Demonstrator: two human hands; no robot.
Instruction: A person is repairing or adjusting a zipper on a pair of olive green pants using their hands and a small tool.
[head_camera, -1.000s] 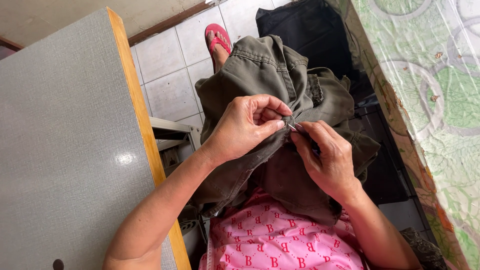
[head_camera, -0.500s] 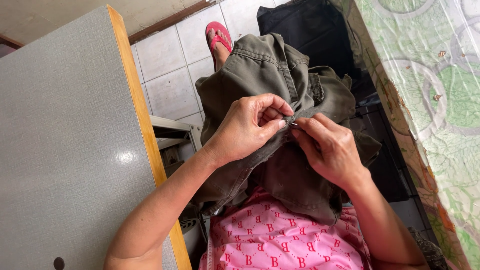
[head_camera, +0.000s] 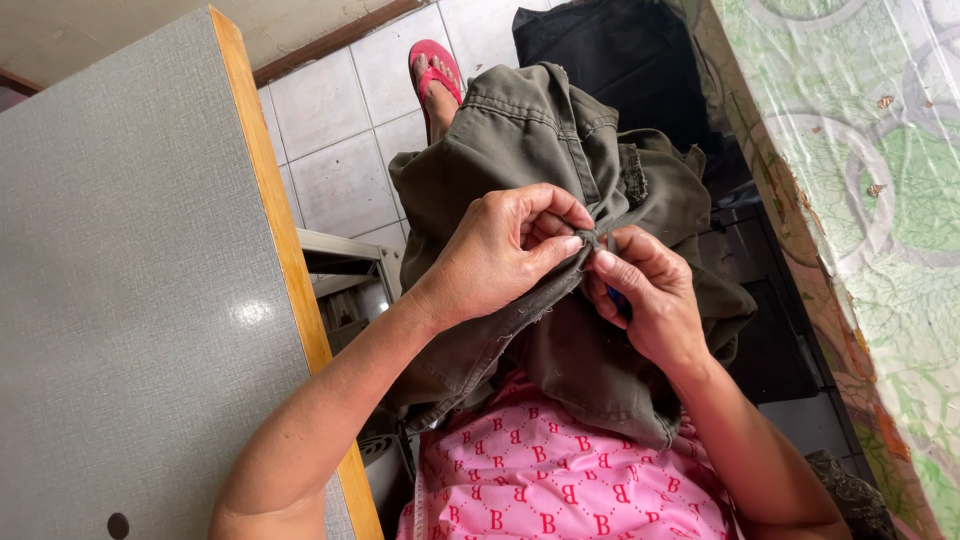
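While the olive-green garment (head_camera: 540, 130) lies bunched over the person's lap, both hands are working one tiny spot on a seam right in the middle of it. The left hand (head_camera: 500, 250) has thumb and fingertips pressed together, pinching a fold of the cloth and holding it taut. The right hand (head_camera: 645, 300) is curled up against it, fingers closed on something small with a bit of blue showing, could be a seam ripper or similar, honestly too hidden to tell. The two hands are touching at the pinch point.

My read: this looks like the fiddly stitch-picking stage, working along a seam. The next move probably calls for keeping that fold tight with the left and making a short, careful pull or poke with the right, since the fabric is thick and easy to snag.

Compared with a second ago, not much has changed. The hands sit in the same place on the cloth, with the right hand's fingers tucked a little closer to the left thumb. The grey table (head_camera: 130, 300) on the left, the red sandal (head_camera: 432, 62) on the tiled floor (head_camera: 340, 180) and the pink patterned top (head_camera: 560, 480) look the same.
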